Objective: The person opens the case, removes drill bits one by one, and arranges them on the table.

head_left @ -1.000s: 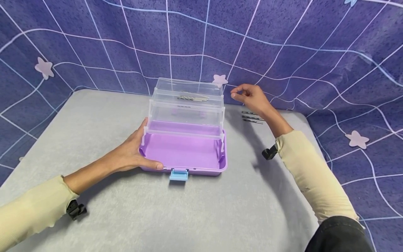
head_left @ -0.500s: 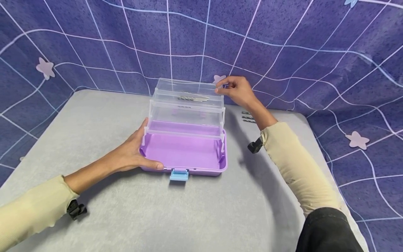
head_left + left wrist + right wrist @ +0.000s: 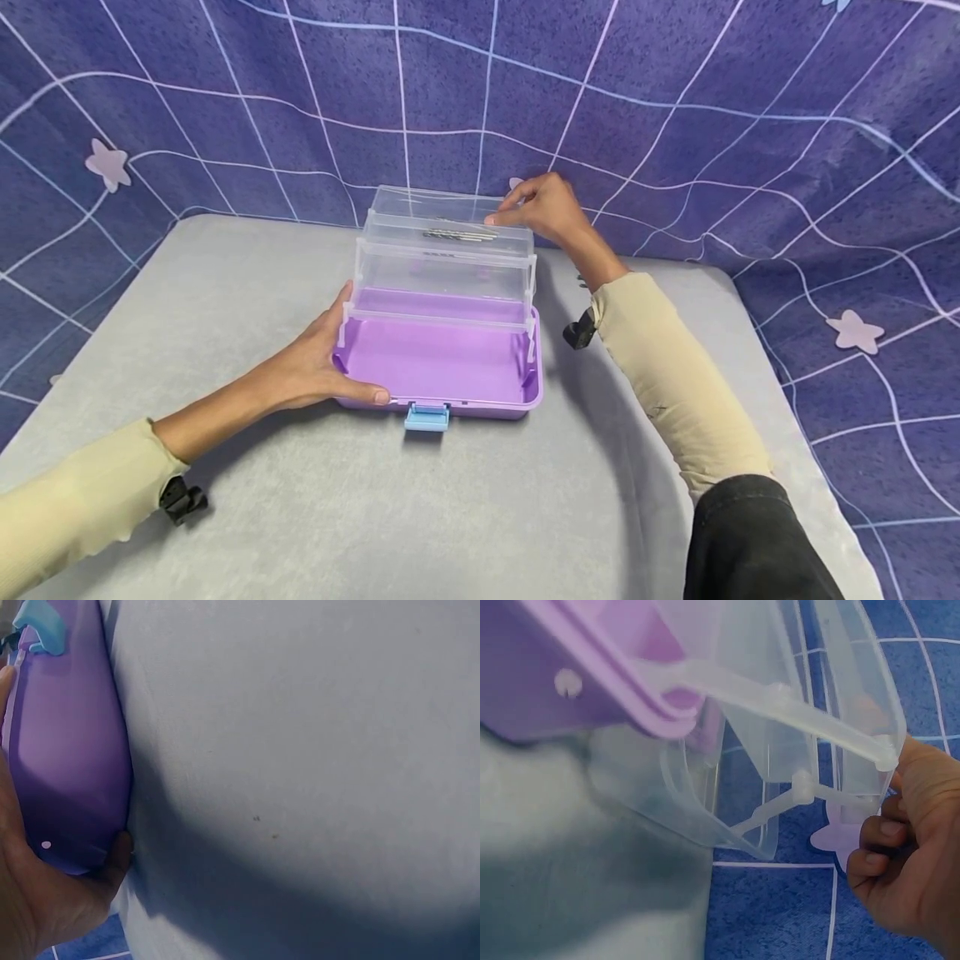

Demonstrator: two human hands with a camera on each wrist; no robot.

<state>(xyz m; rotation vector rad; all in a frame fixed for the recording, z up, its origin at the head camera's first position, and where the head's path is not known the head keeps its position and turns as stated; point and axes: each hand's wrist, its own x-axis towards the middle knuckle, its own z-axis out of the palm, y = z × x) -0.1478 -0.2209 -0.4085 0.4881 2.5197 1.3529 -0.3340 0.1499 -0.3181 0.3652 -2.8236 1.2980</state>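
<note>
A purple toolbox (image 3: 435, 408) with a blue latch (image 3: 427, 417) stands on the table, its clear tiered trays (image 3: 444, 287) raised. My left hand (image 3: 318, 358) grips its left end, thumb along the front rim; the left wrist view shows fingers wrapped around the purple wall (image 3: 71, 750). Several drill bits (image 3: 459, 235) lie in the top tray. My right hand (image 3: 543, 207) is over that tray's right end, thumb and forefinger close together near the bits. In the right wrist view its fingertips go behind the clear tray wall (image 3: 862, 697); I cannot tell whether they pinch a bit.
More drill bits (image 3: 582, 282) lie on the table right of the box, mostly covered by the right forearm. A purple patterned cloth (image 3: 637, 75) rises right behind the table. The grey tabletop (image 3: 465, 517) extends in front of the box.
My right hand has moved left, from above the loose drill bits to the top tray, and its forearm now covers most of those bits. The left hand and toolbox have stayed still.
</note>
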